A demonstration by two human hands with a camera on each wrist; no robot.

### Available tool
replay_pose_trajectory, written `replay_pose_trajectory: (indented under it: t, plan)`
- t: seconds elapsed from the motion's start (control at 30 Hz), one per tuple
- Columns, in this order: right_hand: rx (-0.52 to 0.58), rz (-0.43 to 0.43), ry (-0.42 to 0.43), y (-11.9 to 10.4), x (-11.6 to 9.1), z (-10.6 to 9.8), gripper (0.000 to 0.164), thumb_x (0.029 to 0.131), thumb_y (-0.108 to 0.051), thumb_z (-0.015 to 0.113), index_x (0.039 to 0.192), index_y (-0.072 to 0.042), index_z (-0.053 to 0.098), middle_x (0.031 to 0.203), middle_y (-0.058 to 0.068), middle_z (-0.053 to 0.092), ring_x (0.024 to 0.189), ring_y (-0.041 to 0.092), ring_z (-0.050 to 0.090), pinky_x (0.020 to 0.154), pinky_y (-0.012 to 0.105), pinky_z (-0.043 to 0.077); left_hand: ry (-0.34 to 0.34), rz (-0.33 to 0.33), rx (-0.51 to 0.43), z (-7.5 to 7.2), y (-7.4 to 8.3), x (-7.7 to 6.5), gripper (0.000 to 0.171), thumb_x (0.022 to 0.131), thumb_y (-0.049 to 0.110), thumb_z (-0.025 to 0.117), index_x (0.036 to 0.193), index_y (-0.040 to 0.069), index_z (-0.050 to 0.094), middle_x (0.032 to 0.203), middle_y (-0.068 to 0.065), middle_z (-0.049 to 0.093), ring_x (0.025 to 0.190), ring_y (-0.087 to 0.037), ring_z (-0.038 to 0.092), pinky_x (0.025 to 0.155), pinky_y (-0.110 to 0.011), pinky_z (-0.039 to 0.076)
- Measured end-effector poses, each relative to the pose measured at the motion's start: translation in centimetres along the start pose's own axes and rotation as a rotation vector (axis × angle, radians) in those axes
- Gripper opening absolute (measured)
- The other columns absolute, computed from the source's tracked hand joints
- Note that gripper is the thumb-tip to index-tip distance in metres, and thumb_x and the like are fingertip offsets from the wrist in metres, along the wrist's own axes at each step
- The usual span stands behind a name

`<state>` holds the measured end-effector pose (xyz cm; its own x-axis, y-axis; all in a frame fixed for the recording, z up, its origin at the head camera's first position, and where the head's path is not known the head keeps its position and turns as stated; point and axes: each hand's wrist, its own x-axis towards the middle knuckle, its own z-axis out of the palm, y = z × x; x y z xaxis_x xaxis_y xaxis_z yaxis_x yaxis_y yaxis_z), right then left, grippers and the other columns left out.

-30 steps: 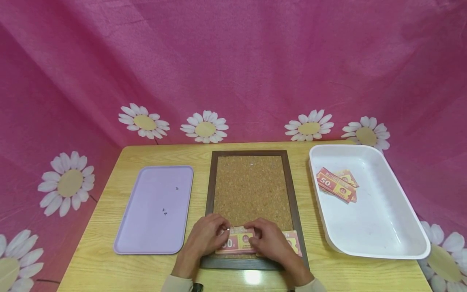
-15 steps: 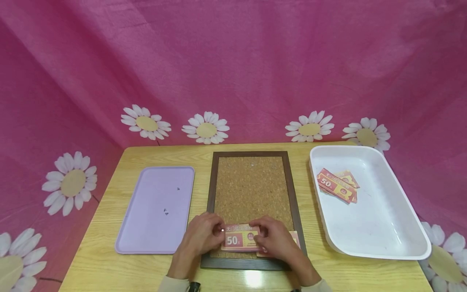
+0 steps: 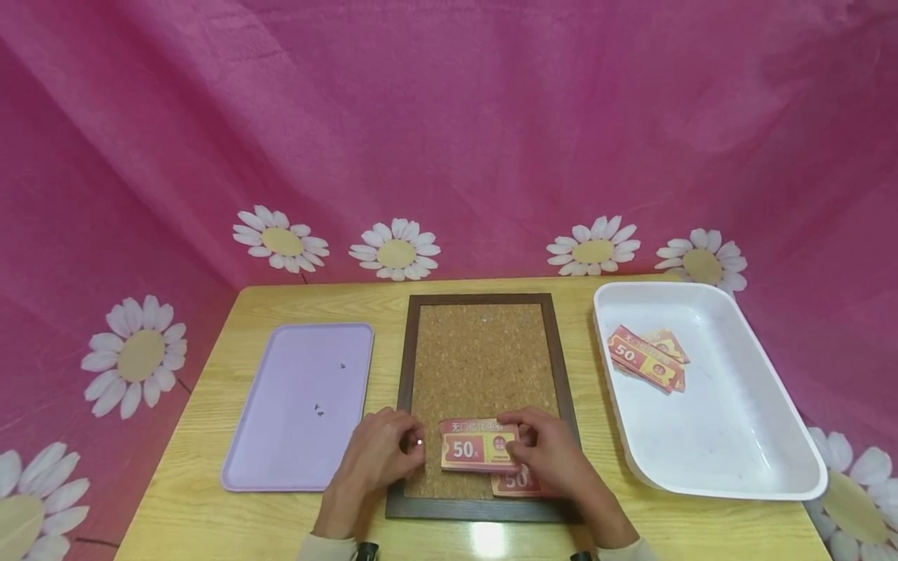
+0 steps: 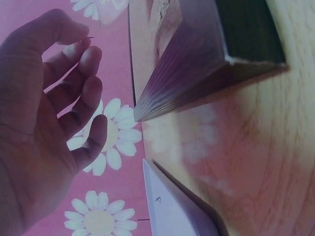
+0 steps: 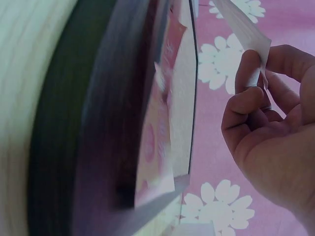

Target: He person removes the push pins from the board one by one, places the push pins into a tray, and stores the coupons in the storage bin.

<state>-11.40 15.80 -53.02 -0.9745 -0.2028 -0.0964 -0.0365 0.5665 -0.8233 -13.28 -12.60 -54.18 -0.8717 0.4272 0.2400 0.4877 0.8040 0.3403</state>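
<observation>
My right hand (image 3: 550, 452) pinches a small stack of red and yellow coupons (image 3: 466, 449) by its right end, above the lower part of a framed cork board (image 3: 484, 358). In the right wrist view, the stack's pale back (image 5: 248, 29) rises from between thumb and finger. Another coupon (image 3: 515, 485), partly covered by the hand and the held stack, lies at the board's lower right. Over the board's left edge is my left hand (image 3: 379, 452). Its thumb and forefinger pinch a pushpin, whose thin metal point (image 4: 89, 37) sticks out; the pin's head is mostly hidden.
Left of the board lies a purple tray (image 3: 295, 460) with several small dark pins (image 3: 319, 410). To the right stands a deep white tub (image 3: 722, 444) with several coupons (image 3: 645, 358) at its left side. A pink flowered curtain (image 3: 449, 140) closes off the table's back.
My right hand has carried the coupon stack right and slightly up, away from the left hand. More of the lower coupon's left end shows. My left hand has shifted a little left, still pinching the pushpin.
</observation>
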Motion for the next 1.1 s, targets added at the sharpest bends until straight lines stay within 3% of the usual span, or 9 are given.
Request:
replay_pose_trajectory:
  t: [0.63,0.77,0.93,1.1]
  plan:
    - [-0.019,0.016,0.1,1.7,-0.1,-5.8,0.038,0.081,-0.005,0.071,0.118,-0.014,0.067,0.099,0.006,0.063,0.069,0.005,0.059,0.057,0.023,0.048,0.066,0.0,-0.012,-1.2,-1.3,-0.5,0.007,0.065,0.022,0.072,0.069,0.026,0.067,0.062,0.018,0.059,0.059,0.001,0.043,0.059,-0.02,0.033]
    - [-0.017,0.022,0.115,2.0,-0.1,-7.0,0.04,0.082,-0.005,0.069,0.12,-0.014,0.066,0.102,0.007,0.064,0.065,0.004,0.061,0.054,0.024,0.047,0.071,-0.032,-0.011,-1.5,-1.9,-0.6,0.01,0.063,0.021,0.073,0.068,0.028,0.067,0.062,0.023,0.057,0.059,0.004,0.042,0.06,-0.02,0.034]
    - [-0.057,0.02,0.175,2.5,-0.4,-8.2,0.038,0.083,-0.006,0.069,0.119,-0.017,0.066,0.09,0.005,0.063,0.058,0.003,0.053,0.047,0.024,0.042,0.095,-0.085,-0.009,-2.0,-2.7,-1.0,0.013,0.061,0.02,0.073,0.068,0.03,0.068,0.063,0.026,0.054,0.06,0.004,0.043,0.063,-0.023,0.037]
    - [-0.073,0.049,0.213,3.1,-0.7,-9.1,0.036,0.084,-0.007,0.067,0.119,-0.017,0.065,0.086,0.005,0.061,0.059,0.004,0.05,0.048,0.024,0.041,0.104,-0.149,0.024,-2.6,-4.0,-1.9,0.014,0.062,0.02,0.072,0.067,0.03,0.065,0.06,0.024,0.051,0.058,0.002,0.04,0.062,-0.023,0.034]
